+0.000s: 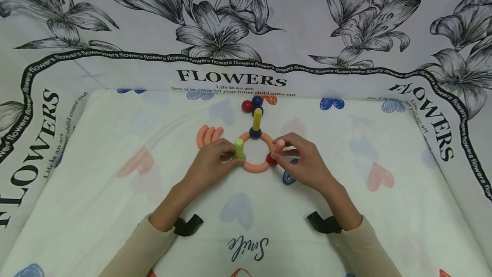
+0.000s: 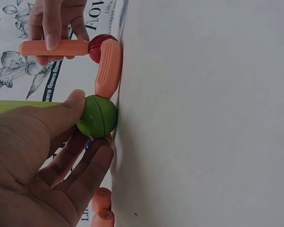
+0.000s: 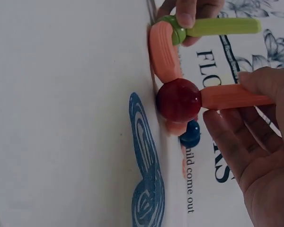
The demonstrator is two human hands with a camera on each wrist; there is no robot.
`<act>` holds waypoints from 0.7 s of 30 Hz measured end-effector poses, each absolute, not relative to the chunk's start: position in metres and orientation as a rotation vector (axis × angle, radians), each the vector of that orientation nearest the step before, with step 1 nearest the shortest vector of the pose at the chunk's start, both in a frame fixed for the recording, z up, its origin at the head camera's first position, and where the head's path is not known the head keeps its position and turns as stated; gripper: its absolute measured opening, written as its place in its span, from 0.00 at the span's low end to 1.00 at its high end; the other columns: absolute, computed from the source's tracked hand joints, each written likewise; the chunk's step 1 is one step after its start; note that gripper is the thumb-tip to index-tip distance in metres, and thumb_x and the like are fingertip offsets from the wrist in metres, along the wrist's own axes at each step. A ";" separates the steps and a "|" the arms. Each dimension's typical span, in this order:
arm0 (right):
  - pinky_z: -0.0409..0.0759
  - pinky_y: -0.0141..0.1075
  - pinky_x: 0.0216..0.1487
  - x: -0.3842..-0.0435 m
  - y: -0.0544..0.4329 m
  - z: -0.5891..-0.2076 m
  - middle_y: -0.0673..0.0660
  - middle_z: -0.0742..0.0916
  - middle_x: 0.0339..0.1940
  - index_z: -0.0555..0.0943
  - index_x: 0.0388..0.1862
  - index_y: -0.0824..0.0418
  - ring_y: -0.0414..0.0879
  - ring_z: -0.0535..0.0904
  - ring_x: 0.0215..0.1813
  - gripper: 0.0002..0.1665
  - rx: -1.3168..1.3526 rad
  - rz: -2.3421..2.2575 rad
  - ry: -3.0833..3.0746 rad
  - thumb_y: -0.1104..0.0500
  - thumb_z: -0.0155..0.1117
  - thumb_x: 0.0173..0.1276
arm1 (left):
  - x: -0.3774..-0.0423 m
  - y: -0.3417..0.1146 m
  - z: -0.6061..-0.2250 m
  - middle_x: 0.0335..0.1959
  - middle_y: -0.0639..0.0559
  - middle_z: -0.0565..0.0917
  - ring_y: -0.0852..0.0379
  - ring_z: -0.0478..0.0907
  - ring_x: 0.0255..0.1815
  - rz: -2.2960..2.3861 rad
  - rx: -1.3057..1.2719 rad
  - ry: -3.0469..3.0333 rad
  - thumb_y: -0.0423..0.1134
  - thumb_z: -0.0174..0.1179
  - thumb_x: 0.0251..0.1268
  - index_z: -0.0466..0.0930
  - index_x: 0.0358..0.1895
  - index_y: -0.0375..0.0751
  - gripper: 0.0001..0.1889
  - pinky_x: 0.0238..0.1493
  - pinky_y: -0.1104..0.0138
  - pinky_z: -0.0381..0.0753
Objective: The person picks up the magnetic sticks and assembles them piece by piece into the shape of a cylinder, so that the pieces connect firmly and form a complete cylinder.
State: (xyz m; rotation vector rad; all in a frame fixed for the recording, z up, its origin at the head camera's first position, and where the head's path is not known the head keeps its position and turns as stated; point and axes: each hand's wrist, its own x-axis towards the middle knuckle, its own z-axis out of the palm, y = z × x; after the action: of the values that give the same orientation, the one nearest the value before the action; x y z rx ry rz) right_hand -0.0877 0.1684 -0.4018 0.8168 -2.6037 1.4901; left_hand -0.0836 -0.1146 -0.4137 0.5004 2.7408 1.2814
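Observation:
A ring of curved orange pieces (image 1: 256,168) lies on the cloth, joined by a green ball (image 2: 98,116), a red ball (image 3: 179,100) and a dark blue ball (image 1: 255,134). My left hand (image 1: 210,160) pinches the green ball between thumb and fingers; a light green rod (image 1: 239,146) stands up from it. With thumb and fingertips, my right hand (image 1: 303,159) holds a straight orange rod (image 3: 227,97), whose lower end meets the red ball. Upright on the dark blue ball at the far side is a yellow rod (image 1: 257,119).
Several loose curved orange pieces (image 1: 209,135) lie left of the ring. Beyond the yellow rod are a loose red ball (image 1: 247,106) and blue balls (image 1: 257,100). A white cloth (image 1: 292,230) printed with hearts covers the table.

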 end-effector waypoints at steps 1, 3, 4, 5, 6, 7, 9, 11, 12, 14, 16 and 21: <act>0.90 0.34 0.50 -0.088 0.169 -0.403 0.56 0.88 0.49 0.83 0.52 0.63 0.46 0.87 0.53 0.15 0.823 1.482 -2.608 0.67 0.74 0.69 | -0.083 -0.115 -0.414 0.43 0.55 0.89 0.59 0.85 0.46 1.283 0.500 2.740 0.43 0.77 0.63 0.91 0.45 0.47 0.10 0.50 0.64 0.89; 0.90 0.34 0.50 -0.088 0.169 -0.404 0.54 0.88 0.47 0.84 0.50 0.61 0.45 0.88 0.52 0.13 0.825 1.475 -2.618 0.66 0.75 0.69 | -0.083 -0.115 -0.415 0.43 0.55 0.89 0.60 0.85 0.45 1.279 0.503 2.744 0.43 0.77 0.64 0.91 0.45 0.47 0.10 0.49 0.64 0.89; 0.90 0.34 0.50 -0.089 0.169 -0.405 0.53 0.88 0.47 0.84 0.49 0.60 0.45 0.88 0.52 0.12 0.827 1.472 -2.619 0.66 0.75 0.69 | -0.083 -0.115 -0.415 0.43 0.55 0.89 0.60 0.85 0.45 1.276 0.507 2.745 0.43 0.77 0.64 0.91 0.44 0.47 0.09 0.49 0.64 0.88; 0.90 0.34 0.50 -0.089 0.169 -0.405 0.53 0.88 0.46 0.84 0.49 0.60 0.45 0.88 0.52 0.12 0.824 1.471 -2.622 0.66 0.75 0.69 | -0.083 -0.115 -0.415 0.43 0.55 0.89 0.60 0.85 0.44 1.274 0.508 2.748 0.43 0.77 0.64 0.91 0.44 0.48 0.09 0.48 0.64 0.88; 0.90 0.34 0.50 -0.089 0.169 -0.405 0.52 0.88 0.46 0.84 0.49 0.59 0.45 0.88 0.51 0.12 0.823 1.470 -2.623 0.66 0.75 0.69 | -0.084 -0.115 -0.415 0.43 0.55 0.89 0.60 0.85 0.44 1.270 0.513 2.751 0.43 0.77 0.64 0.91 0.44 0.48 0.09 0.48 0.64 0.88; 0.91 0.35 0.50 -0.089 0.169 -0.405 0.52 0.88 0.45 0.84 0.49 0.59 0.45 0.88 0.51 0.12 0.824 1.471 -2.623 0.65 0.75 0.69 | -0.084 -0.115 -0.415 0.43 0.55 0.89 0.60 0.84 0.43 1.266 0.518 2.755 0.44 0.77 0.64 0.91 0.44 0.48 0.09 0.48 0.65 0.88; 0.91 0.35 0.50 -0.089 0.169 -0.406 0.52 0.88 0.45 0.85 0.48 0.58 0.46 0.88 0.51 0.11 0.825 1.468 -2.620 0.65 0.75 0.69 | -0.083 -0.116 -0.414 0.42 0.55 0.88 0.59 0.84 0.42 1.262 0.526 2.758 0.43 0.76 0.64 0.92 0.44 0.48 0.08 0.47 0.65 0.88; 0.91 0.35 0.49 -0.089 0.168 -0.407 0.53 0.88 0.45 0.85 0.48 0.58 0.47 0.88 0.51 0.11 0.824 1.473 -2.617 0.65 0.75 0.69 | -0.083 -0.116 -0.414 0.43 0.56 0.89 0.60 0.84 0.42 1.259 0.530 2.763 0.44 0.76 0.64 0.92 0.44 0.48 0.08 0.47 0.65 0.88; 0.91 0.35 0.49 -0.089 0.168 -0.407 0.53 0.88 0.45 0.85 0.48 0.58 0.47 0.88 0.51 0.11 0.824 1.479 -2.617 0.65 0.75 0.69 | -0.083 -0.116 -0.414 0.43 0.56 0.89 0.60 0.84 0.42 1.254 0.534 2.768 0.44 0.76 0.64 0.92 0.44 0.48 0.08 0.46 0.65 0.87; 0.91 0.35 0.49 -0.089 0.168 -0.408 0.53 0.88 0.45 0.85 0.48 0.58 0.46 0.88 0.51 0.11 0.831 1.487 -2.616 0.65 0.75 0.69 | -0.082 -0.117 -0.414 0.43 0.55 0.89 0.60 0.84 0.42 1.246 0.533 2.776 0.43 0.77 0.64 0.92 0.43 0.48 0.08 0.45 0.66 0.86; 0.91 0.35 0.50 -0.090 0.167 -0.409 0.53 0.88 0.45 0.84 0.48 0.58 0.46 0.88 0.51 0.12 0.841 1.493 -2.614 0.65 0.75 0.69 | -0.082 -0.117 -0.414 0.43 0.55 0.89 0.60 0.84 0.42 1.239 0.533 2.785 0.43 0.77 0.64 0.92 0.43 0.48 0.08 0.45 0.66 0.86; 0.90 0.33 0.49 -0.091 0.168 -0.409 0.51 0.88 0.45 0.84 0.48 0.58 0.42 0.88 0.50 0.13 0.842 1.457 -2.616 0.66 0.76 0.67 | -0.083 -0.116 -0.413 0.43 0.54 0.89 0.59 0.84 0.41 1.241 0.550 2.786 0.44 0.76 0.64 0.92 0.44 0.47 0.09 0.44 0.66 0.86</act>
State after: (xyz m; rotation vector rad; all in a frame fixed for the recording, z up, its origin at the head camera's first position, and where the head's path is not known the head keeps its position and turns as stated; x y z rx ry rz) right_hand -0.0915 0.1683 -0.4086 0.8417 -2.6160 1.4566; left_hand -0.0828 -0.1158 -0.4128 0.5501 2.7860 1.2408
